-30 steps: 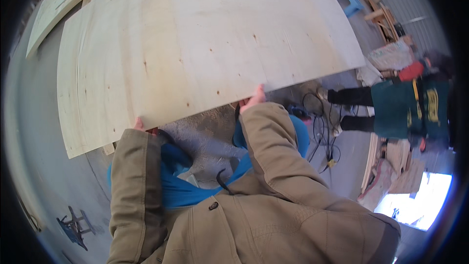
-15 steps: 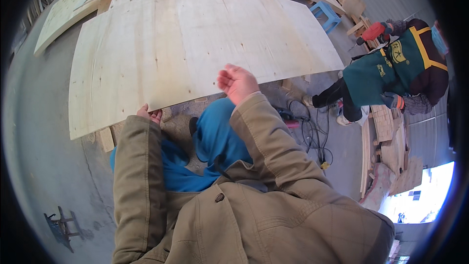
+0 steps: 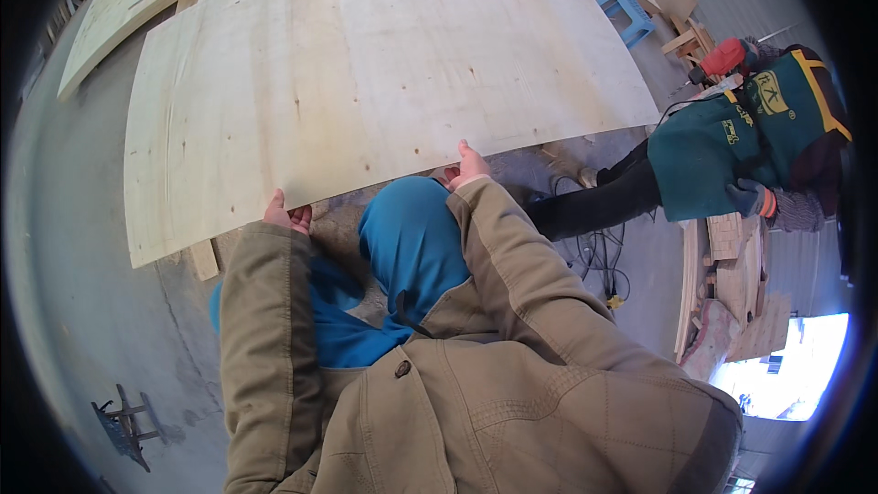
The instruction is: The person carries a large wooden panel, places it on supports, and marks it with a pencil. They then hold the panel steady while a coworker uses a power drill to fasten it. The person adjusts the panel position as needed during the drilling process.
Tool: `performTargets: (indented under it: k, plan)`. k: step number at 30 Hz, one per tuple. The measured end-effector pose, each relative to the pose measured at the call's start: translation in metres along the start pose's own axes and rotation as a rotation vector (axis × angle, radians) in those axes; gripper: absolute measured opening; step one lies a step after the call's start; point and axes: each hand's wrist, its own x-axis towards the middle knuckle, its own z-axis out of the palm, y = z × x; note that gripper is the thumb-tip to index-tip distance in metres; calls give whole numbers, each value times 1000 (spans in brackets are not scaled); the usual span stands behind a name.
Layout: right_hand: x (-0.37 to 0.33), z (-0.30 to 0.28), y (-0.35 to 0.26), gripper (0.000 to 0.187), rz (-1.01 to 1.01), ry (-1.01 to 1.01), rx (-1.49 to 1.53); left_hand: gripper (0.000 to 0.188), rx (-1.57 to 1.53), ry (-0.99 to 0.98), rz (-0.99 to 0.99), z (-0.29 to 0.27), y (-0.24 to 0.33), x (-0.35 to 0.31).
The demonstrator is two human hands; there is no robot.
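A large pale plywood sheet (image 3: 366, 82) spreads across the upper middle, with dark knots dotted over it. My left hand (image 3: 286, 213) grips its near edge, thumb on top and fingers curled underneath. Farther right along that edge, my right hand (image 3: 466, 167) holds the sheet in the same way, its thumb on the upper face. The fingertips of both hands are partly hidden below the board. My knee, in blue trousers, rises close under the edge between the two hands.
At the right stands a co-worker in a green apron (image 3: 695, 169), holding a red power drill (image 3: 722, 58). A blue plastic stool (image 3: 627, 16) is beyond the sheet. Black cables (image 3: 599, 256) lie on the floor. Wood pieces (image 3: 727, 247) are stacked at right; a small wooden stand (image 3: 128, 425) is lower left.
My right hand has come down from above the sheet and taken hold of its near edge. My left hand keeps its grip. The co-worker has stepped closer to the sheet.
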Motion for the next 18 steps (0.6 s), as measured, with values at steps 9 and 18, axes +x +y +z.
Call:
performTargets:
  k: [9,18]
  plan:
    - [65,11,2,45,148,-254,244,28,24,-10,17,-8,-2,13]
    - [282,-43,36,50,-218,-414,-461,33,-127,28,22,-13,15,5]
